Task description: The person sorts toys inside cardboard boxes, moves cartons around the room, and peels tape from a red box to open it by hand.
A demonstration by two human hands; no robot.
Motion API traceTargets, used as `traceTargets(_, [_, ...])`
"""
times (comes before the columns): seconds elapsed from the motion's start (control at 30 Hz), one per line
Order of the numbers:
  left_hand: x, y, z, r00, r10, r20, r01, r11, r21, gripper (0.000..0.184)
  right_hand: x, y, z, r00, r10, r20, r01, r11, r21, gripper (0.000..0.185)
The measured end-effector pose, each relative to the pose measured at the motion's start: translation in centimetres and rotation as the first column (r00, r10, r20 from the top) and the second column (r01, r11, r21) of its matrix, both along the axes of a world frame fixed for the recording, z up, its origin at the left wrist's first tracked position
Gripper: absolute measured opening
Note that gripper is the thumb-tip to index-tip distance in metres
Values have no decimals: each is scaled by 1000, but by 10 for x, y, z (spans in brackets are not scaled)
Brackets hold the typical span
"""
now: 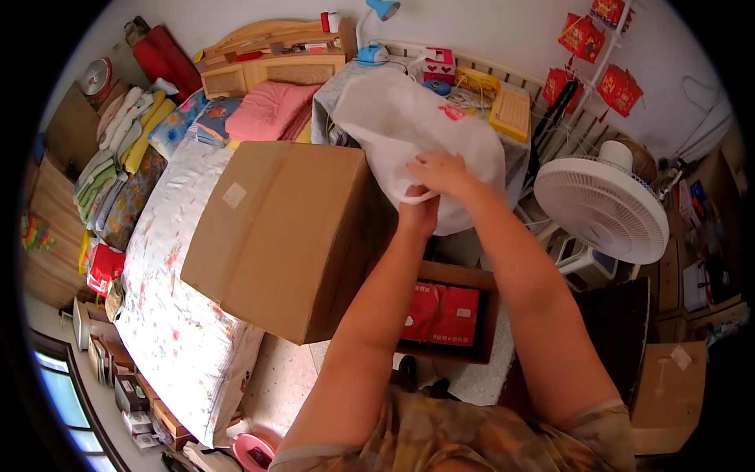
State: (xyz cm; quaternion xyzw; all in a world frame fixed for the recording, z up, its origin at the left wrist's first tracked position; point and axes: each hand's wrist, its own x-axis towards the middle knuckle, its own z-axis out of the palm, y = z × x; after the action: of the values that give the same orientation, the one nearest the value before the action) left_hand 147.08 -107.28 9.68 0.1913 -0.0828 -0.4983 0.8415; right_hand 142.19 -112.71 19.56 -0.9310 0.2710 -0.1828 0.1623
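Observation:
A white plastic bag [429,130] with a small red print hangs puffed out in front of me, beyond the large closed cardboard box [275,228]. My left hand [421,214] is closed on the bag's near edge, with its fingers partly hidden by the plastic. Just above it, my right hand [442,173] pinches the bag with bent fingers. What the bag contains, if anything, cannot be seen. Below my forearms stands an open cardboard box [486,346], holding a red printed box [456,315].
On the left is a bed [169,259] with a pink folded quilt [271,110]. A white fan [602,208] stands at the right, near another cardboard box [668,389]. Behind the bag, a side table carries a yellow keyboard-like item [511,112]. A pink basin [253,450] is on the floor.

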Motion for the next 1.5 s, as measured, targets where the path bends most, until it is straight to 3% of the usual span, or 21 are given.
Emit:
traceTargets(0.07, [-15,-5,7,998,-57,41,56,998,34,28,-3,0,-13,976,31,-216,-34,999,-9,31])
traceTargets(0.13, [-18,-6,3,999,-23,36,18,992,125,29,-3,-12,-44,998,46,-52,-33,973,229,30])
traceTargets(0.17, [-13,-7,-2,999,-36,39,31,990,136,29,-9,-14,-47,985,169,-25,-166,980,105,26])
traceTargets(0.2, [-7,-8,-9,998,-54,43,47,988,150,29,-12,-14,-50,987,155,-30,-151,981,121,26])
traceTargets(0.27, [-1,-8,-6,999,-26,45,15,975,224,29,-19,-12,-63,917,113,383,-131,991,20,22])
traceTargets(0.3, [3,-8,-8,995,-44,90,26,981,194,29,-27,-12,-61,898,141,416,-185,981,67,21])
traceTargets(0.33, [4,-3,2,992,-39,122,14,980,197,29,-33,-6,-71,829,117,547,-126,992,-21,22])
traceTargets(0.4, [24,-4,-22,979,-107,173,79,984,161,26,-59,2,-67,830,97,550,-120,993,6,24])
traceTargets(0.47, [22,17,6,971,-158,182,92,940,329,26,-92,19,-68,835,-16,550,-55,992,113,22])
traceTargets(0.57, [18,51,-3,938,-188,293,73,930,361,34,-152,37,-101,871,-141,471,12,964,265,21])
traceTargets(0.7, [2,118,-54,912,-288,292,94,841,533,29,-254,83,-185,949,-314,1,283,856,434,22])
traceTargets(0.77, [-13,161,-81,902,-358,242,110,732,673,27,-301,118,-209,912,-286,-293,396,799,453,24])
traceTargets(0.83, [-26,208,-109,864,-460,203,116,577,809,26,-348,155,-244,855,-198,-479,440,766,469,29])
traceTargets(0.97, [-52,290,-155,797,-601,61,118,254,960,26,-395,217,-253,726,31,-687,514,640,572,35])
traceTargets(1.1, [-76,327,-158,735,-669,-112,158,8,987,26,-410,233,-262,710,49,-703,562,563,607,35])
traceTargets(1.2, [-83,337,-170,707,-702,-83,121,4,993,26,-404,221,-271,752,-4,-659,546,564,620,34])
traceTargets(1.23, [-85,339,-175,720,-691,-67,113,21,993,27,-401,216,-270,779,-44,-625,514,616,598,32])
traceTargets(1.5, [-119,332,-178,768,-641,10,96,130,987,23,-358,177,-286,866,-40,-498,391,676,625,30])
